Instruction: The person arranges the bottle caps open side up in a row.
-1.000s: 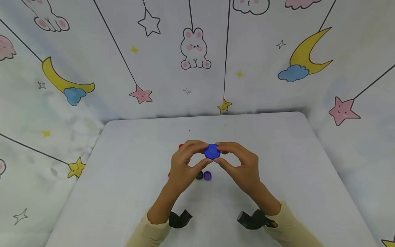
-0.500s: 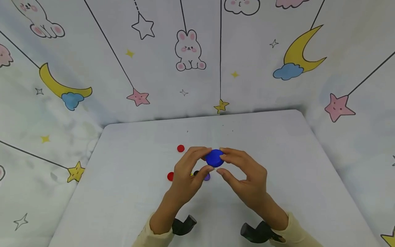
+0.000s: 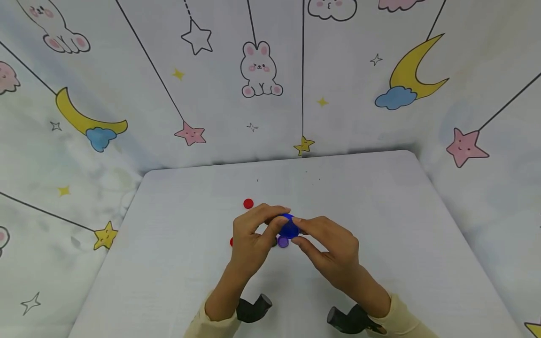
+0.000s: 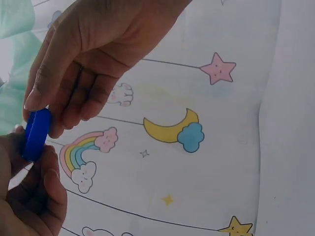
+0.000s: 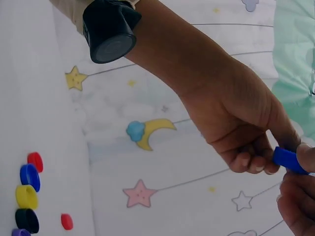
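A round blue bottle cap point(image 3: 289, 228) is raised above the table between my two hands. My left hand point(image 3: 252, 241) pinches its left side, the thumb lying across the near face. From the right, my right hand point(image 3: 334, 251) pinches it with thumb and fingers. Edge-on, the blue cap point(image 4: 38, 133) shows a ridged rim in the left wrist view, with the right hand above and the left hand below. In the right wrist view, the blue cap point(image 5: 289, 160) sits between the fingertips of both hands.
Below lie several caps: a red cap point(image 3: 248, 203), a purple cap point(image 3: 283, 241), and, in the right wrist view, a second blue cap point(image 5: 30, 177), a yellow cap point(image 5: 26, 196), a black cap point(image 5: 27, 221) and another red cap point(image 5: 35, 162). The left hand hides some.
The held blue cap has come lower toward the near side. My left thumb has shifted up onto its face, and my right hand has moved slightly left over the last half second.
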Available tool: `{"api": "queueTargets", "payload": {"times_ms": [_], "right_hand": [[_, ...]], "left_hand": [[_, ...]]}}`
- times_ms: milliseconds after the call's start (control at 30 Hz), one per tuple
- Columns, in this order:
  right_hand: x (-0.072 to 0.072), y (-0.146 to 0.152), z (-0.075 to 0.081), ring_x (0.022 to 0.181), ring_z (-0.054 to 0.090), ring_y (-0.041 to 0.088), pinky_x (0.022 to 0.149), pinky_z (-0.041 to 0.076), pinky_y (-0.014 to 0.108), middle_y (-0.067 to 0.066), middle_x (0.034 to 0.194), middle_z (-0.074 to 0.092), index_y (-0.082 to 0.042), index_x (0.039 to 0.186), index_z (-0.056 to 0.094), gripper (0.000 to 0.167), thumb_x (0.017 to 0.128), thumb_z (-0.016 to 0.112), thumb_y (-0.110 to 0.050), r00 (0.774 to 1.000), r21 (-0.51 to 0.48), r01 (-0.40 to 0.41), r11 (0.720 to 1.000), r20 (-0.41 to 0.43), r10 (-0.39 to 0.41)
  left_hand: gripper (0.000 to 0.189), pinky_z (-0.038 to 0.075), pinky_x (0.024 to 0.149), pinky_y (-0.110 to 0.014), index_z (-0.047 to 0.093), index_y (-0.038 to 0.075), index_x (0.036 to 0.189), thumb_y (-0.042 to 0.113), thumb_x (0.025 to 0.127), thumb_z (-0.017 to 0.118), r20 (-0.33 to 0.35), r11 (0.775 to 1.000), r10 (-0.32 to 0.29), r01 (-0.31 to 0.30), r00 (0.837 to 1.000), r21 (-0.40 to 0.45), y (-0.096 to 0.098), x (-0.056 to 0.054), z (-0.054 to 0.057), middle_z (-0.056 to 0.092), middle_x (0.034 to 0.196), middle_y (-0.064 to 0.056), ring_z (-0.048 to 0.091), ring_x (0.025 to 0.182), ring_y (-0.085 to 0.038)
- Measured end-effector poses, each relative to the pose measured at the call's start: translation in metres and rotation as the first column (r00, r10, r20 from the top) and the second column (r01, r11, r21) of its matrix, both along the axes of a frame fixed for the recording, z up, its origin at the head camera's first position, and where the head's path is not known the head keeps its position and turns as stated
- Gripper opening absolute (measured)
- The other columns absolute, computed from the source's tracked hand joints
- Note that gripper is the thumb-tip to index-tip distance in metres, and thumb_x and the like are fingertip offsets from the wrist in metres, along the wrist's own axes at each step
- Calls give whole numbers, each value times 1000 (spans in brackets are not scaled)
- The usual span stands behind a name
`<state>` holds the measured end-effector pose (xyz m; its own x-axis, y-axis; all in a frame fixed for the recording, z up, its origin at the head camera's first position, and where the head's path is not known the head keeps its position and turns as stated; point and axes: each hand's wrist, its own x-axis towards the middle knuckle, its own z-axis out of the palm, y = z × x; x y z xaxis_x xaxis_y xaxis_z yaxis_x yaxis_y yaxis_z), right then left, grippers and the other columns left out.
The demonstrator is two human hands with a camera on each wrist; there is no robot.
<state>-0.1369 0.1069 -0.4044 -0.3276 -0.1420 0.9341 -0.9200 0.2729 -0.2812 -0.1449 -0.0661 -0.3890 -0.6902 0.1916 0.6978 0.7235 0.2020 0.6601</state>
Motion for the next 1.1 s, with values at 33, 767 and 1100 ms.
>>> {"api": "queueTargets", "payload": {"times_ms": [33,767,1100], "right_hand": [[0,0,0,68,68,22,72,57,20,15,84,72,8,105,70,34,93,68,-24,1000,9,0,1000,13,0],[3,18,-1,76,67,19,73,54,17,11,97,74,0,115,68,41,81,82,-18,937,125,-20,992,347,-25],[-3,30,-16,79,66,13,69,57,28,4,101,74,-4,118,68,51,70,85,-1,881,217,-36,976,467,-72]], "left_hand": [[20,57,62,-25,72,2,100,18,97,61,48,1000,0,-1,999,12,0,1,0,72,83,-8,67,71,-14],[37,59,69,-30,64,-1,119,14,87,75,272,977,-197,211,942,-24,-11,1,-12,71,91,-14,67,76,-13],[44,59,76,-28,65,0,122,2,80,78,265,964,-191,231,945,-132,-11,-11,-36,72,97,-10,68,82,-13]]}}
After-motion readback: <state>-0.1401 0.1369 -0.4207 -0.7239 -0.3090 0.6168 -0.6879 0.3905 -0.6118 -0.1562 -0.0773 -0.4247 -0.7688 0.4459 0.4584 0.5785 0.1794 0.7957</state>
